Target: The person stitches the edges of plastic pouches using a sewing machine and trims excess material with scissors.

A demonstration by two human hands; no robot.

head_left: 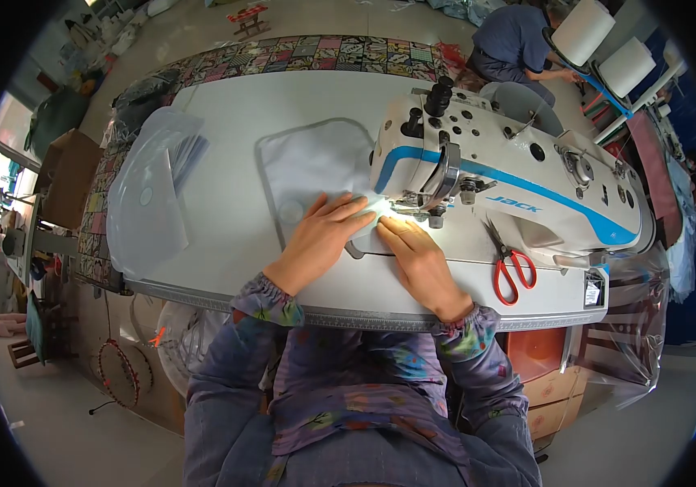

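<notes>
A pale fabric piece with a dark grey edge (pixel 315 158) lies on the white sewing table, its right part under the lit needle area of the sewing machine (pixel 510 162). My left hand (pixel 319 239) rests flat on this fabric, fingers stretched toward the needle. Just right of it, my right hand (pixel 419 261) lies palm down beside the presser foot, its fingers extended and close together on the cloth. The fingertips of both hands nearly meet. Red-handled scissors (pixel 504 280) lie to the right of my right hand.
Stacked translucent pale pieces (pixel 141 195) lie at the table's left. White thread cones (pixel 583 31) stand at the upper right. Beyond the machine a person (pixel 512 45) bends forward. A ruler strip (pixel 348 316) runs along the near table edge. A cardboard box (pixel 68 191) is at left.
</notes>
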